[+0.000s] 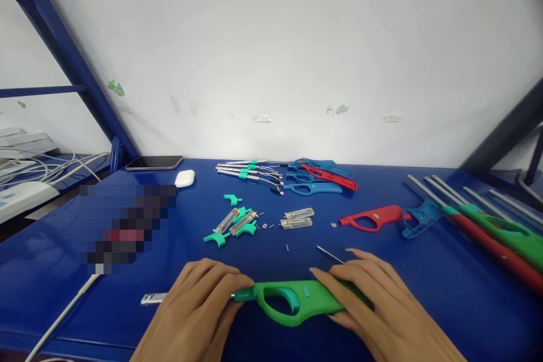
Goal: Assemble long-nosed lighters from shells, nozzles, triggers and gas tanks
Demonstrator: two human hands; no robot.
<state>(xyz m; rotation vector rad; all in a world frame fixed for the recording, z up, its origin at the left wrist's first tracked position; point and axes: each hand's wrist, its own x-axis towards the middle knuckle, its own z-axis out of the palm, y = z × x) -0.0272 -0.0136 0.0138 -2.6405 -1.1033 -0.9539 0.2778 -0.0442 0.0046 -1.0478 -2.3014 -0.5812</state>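
A green lighter body [316, 298] with a teal trigger lies level between my hands, low in the middle of the view. My left hand [203, 302] is closed around its narrow left end, where a metal tube [153, 298] sticks out to the left. My right hand [373, 300] grips the wide right end, thumb below and fingers above. A thin metal rod [330, 254] points out beside the right fingertips; whether the hand touches it I cannot tell. Behind lie clear fuel tanks [298, 223] and teal triggers [217, 238].
Blue and red casings [324, 188] and metal tubes with wires [244, 172] lie at the back of the blue table [139, 322]. A red casing [377, 218] and long lighters [496, 237] are on the right. A phone [155, 163], white case [185, 179] and cable [63, 314] are left.
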